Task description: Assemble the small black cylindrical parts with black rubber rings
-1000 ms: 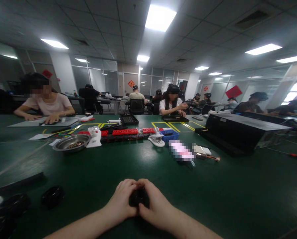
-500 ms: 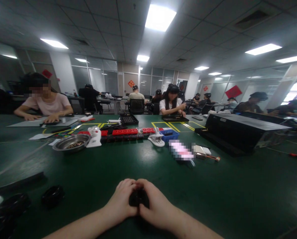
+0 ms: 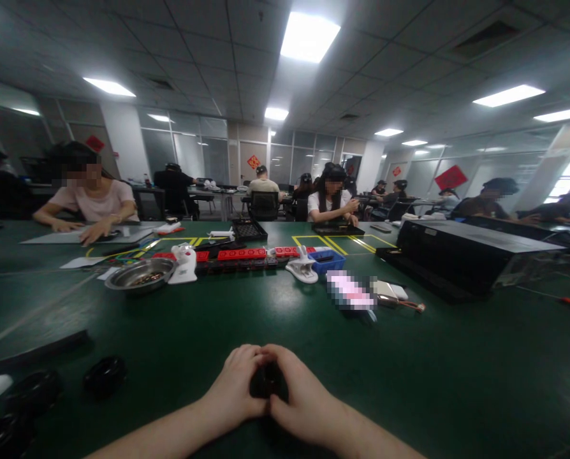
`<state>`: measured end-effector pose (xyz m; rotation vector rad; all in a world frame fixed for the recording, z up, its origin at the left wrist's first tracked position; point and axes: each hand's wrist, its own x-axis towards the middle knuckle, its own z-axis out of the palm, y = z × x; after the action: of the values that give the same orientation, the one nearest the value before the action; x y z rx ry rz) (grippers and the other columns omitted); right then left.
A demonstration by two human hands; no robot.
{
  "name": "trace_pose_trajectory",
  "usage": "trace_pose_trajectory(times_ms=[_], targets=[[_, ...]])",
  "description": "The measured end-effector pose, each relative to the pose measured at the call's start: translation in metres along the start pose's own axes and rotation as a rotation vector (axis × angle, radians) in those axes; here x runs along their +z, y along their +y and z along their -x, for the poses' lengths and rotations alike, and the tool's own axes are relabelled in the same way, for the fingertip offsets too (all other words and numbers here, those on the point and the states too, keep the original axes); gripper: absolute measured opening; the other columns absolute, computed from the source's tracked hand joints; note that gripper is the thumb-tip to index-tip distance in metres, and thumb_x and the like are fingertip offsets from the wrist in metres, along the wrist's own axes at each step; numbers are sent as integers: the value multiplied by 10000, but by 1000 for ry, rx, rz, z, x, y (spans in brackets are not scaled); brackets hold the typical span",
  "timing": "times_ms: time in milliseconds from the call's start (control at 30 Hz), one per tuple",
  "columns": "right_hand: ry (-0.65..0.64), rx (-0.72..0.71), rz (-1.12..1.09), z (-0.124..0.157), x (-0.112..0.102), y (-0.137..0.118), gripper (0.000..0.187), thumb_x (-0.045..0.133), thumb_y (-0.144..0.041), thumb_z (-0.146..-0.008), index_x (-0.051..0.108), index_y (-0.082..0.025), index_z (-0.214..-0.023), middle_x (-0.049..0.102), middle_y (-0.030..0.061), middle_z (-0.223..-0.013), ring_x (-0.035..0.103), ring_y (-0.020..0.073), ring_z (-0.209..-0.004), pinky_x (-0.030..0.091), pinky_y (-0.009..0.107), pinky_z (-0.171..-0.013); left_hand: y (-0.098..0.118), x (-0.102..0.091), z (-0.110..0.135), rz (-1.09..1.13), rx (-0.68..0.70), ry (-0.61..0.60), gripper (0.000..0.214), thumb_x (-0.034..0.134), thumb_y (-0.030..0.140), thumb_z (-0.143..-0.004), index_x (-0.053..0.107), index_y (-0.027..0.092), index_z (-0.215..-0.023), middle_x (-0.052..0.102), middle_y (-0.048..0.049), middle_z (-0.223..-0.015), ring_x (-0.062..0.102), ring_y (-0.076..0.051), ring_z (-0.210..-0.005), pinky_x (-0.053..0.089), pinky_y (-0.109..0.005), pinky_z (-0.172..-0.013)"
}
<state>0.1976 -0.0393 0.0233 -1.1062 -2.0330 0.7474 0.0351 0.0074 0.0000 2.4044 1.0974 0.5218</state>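
Observation:
My left hand (image 3: 237, 386) and my right hand (image 3: 300, 396) meet low in the middle of the view. Both are closed around a black round part (image 3: 268, 380), thumbs on the near side and fingers curled over the far side. Only its dark, shiny middle shows between my palms; the rest is covered. Off to the left lies a glossy black ring-shaped part (image 3: 105, 375) on the green table (image 3: 194, 319). Another black ring-shaped part (image 3: 34, 390) sits farther left.
A metal bowl (image 3: 117, 278) of small pieces, a white stand (image 3: 184, 269), red strips (image 3: 241, 254), a white clip (image 3: 302, 270) and a blue bin (image 3: 335, 260) line the table's middle. A large black case (image 3: 452, 255) stands right. A co-worker (image 3: 98, 197) sits across at left.
My hands keep the same grip around the black round part, with barely any movement. The view has shifted slightly. Across the table, the left co-worker's hand has moved.

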Motion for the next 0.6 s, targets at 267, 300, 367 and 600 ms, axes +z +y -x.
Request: trace_pose_trajectory(times_ms=[267, 300, 367, 600], targets=[[167, 179, 92, -4, 2, 3, 569, 709, -207, -590, 488, -182, -1114, 558, 62, -1017, 528, 229, -941, 422, 366, -852, 1, -1, 0, -17, 10, 17, 384, 742, 360, -538, 579, 208, -851, 557, -48, -1000, 492, -268, -962, 388, -397, -853], [151, 173, 98, -4, 3, 2, 528, 696, -194, -599, 503, -182, -1091, 565, 62, -1011, 530, 228, -938, 424, 364, -849, 1, -1, 0, -17, 11, 13, 387, 735, 331, -541, 577, 209, -873, 556, -51, -1007, 489, -270, -971, 383, -398, -864], [89, 115, 73, -4, 5, -1, 461, 620, -135, -641, 509, -185, -1085, 573, 61, -1031, 533, 217, -959, 424, 351, -861, 1, -1, 0, -14, 6, 15, 396, 705, 256, -549, 573, 215, -920, 553, -51, -1029, 482, -270, -996, 370, -396, -890], [126, 81, 21, 1, -3, 0, 668, 609, -115, -625, 373, -161, -1248, 483, 103, -1207, 456, 225, -1114, 348, 372, -966, -2, 1, 0, -17, 14, 32, 351, 725, 304, -550, 565, 205, -845, 552, -42, -998, 489, -260, -963, 386, -384, -854]])
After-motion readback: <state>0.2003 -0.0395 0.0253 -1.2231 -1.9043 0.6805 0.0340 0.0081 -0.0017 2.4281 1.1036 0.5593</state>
